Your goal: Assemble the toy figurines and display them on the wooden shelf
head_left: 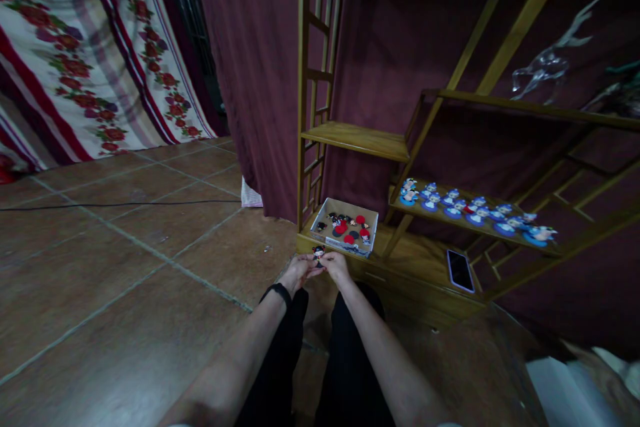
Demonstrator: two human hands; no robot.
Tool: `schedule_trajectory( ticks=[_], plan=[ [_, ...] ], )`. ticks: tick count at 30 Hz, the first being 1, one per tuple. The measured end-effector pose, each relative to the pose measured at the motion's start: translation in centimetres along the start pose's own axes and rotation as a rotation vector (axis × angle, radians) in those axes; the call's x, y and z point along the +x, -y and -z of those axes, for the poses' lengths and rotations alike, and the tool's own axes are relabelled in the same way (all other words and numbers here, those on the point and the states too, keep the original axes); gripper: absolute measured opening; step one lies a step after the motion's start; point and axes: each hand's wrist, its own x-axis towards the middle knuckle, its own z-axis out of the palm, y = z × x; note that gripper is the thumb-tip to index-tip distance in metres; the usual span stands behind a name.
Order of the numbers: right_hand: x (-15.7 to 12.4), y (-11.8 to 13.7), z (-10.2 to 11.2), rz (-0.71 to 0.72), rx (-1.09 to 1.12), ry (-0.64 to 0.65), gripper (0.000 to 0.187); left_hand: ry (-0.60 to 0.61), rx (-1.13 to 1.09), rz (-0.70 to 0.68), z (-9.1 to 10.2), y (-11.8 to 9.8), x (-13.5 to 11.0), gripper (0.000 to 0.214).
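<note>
Between my two hands, just in front of the shelf's low ledge, is a small doll figurine (pixel 319 253) with black hair and red hair ornaments. My left hand (pixel 299 269), with a dark band on its wrist, has its fingers closed around the figurine's lower part. From the other side my right hand (pixel 335 265) pinches the same figurine. Right beyond my hands stands an open cardboard box (pixel 371 243) with several red and black round pieces and small figures lying in it. The figurine's base is partly hidden by my fingers.
On the middle board (pixel 395 203) of the wooden shelf stand several blue-and-white figurines (pixel 454 209) in rows. A phone (pixel 460 271) lies on the lower ledge at right. Higher up is a clear deer ornament (pixel 543 73). A dark cable (pixel 125 203) crosses the tiled floor.
</note>
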Motion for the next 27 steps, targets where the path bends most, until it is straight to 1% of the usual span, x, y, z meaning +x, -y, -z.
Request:
schedule_trajectory(
  ticks=[3, 6, 11, 16, 19, 23, 25, 27],
  plan=[
    [0.4, 0.0, -0.6, 0.009, 0.012, -0.020, 0.013, -0.025, -0.027, 0.002, 0.3, -0.2, 0.5, 0.017],
    [0.6, 0.4, -1.0, 0.036, 0.043, -0.048, 0.011, -0.018, -0.083, 0.018, 0.7, -0.5, 0.9, 0.016],
    [0.8, 1.2, -0.8, 0.034, 0.154, 0.009, 0.014, 0.082, -0.108, 0.060, 1.3, -1.0, 1.3, 0.016],
    [0.7, 1.3, -0.7, 0.128, 0.163, 0.039, 0.008, 0.095, -0.150, 0.056, 1.7, -1.1, 1.5, 0.015],
    [0.6, 1.2, -0.9, 0.150, 0.131, 0.031, 0.009, 0.086, -0.158, 0.062, 1.8, -1.0, 1.8, 0.014],
    [0.6, 1.2, -1.1, 0.157, 0.015, -0.038, 0.008, 0.029, -0.190, 0.078, 1.7, -0.8, 2.2, 0.011],
    [0.5, 1.2, -1.2, 0.166, -0.026, -0.054, 0.011, 0.003, -0.225, 0.089, 1.5, -0.7, 2.4, 0.010],
    [0.5, 1.1, -1.2, 0.182, -0.042, -0.071, 0.019, -0.009, -0.248, 0.098, 1.5, -0.6, 2.5, 0.009]
  ],
)
